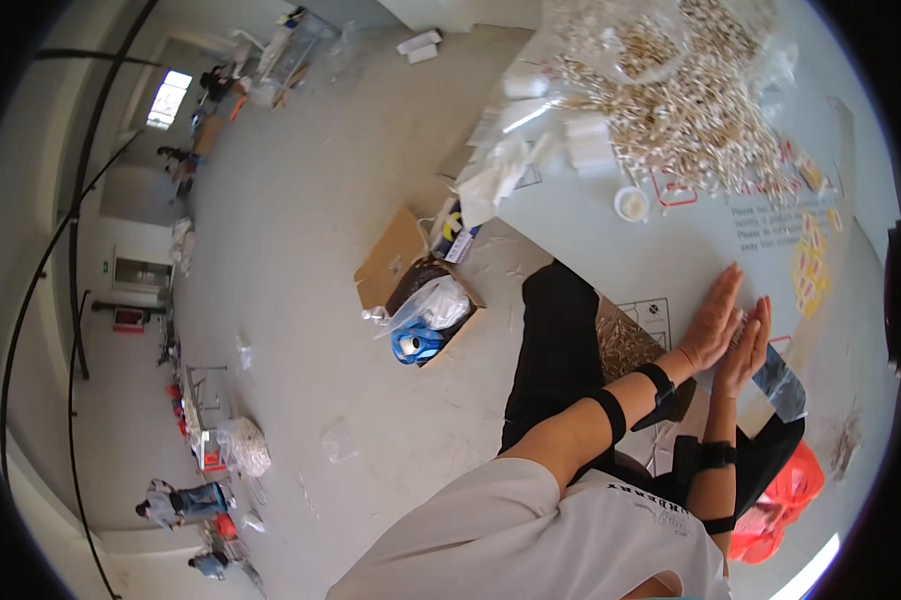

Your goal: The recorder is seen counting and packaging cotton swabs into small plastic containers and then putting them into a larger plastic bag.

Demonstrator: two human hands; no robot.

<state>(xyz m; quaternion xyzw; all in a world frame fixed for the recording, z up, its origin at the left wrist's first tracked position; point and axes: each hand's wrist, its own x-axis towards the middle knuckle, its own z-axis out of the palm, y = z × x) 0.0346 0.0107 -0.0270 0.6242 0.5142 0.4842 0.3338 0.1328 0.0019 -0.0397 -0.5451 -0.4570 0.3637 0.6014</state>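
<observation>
My left hand (713, 318) and my right hand (749, 348) face each other over the near part of the table, fingers stretched and nearly parallel. Between the palms sits a small bundle of cotton swabs (739, 331), mostly hidden, with only pale tips showing. Farther off, a big loose heap of cotton swabs (686, 115) with wooden sticks spreads over the grey printed table top (611, 240). A small round white tub (632, 204) stands at the heap's near edge. To the right of my hands lie several small yellow packets or labels (811, 268).
Clear plastic boxes (591, 145) and white bags (506, 170) line the table's left edge. By my knees is a carton of sticks (626, 340). An open cardboard box (391, 260) stands on the floor at left; a red bag (786, 495) lies at lower right. People (183, 500) are far left.
</observation>
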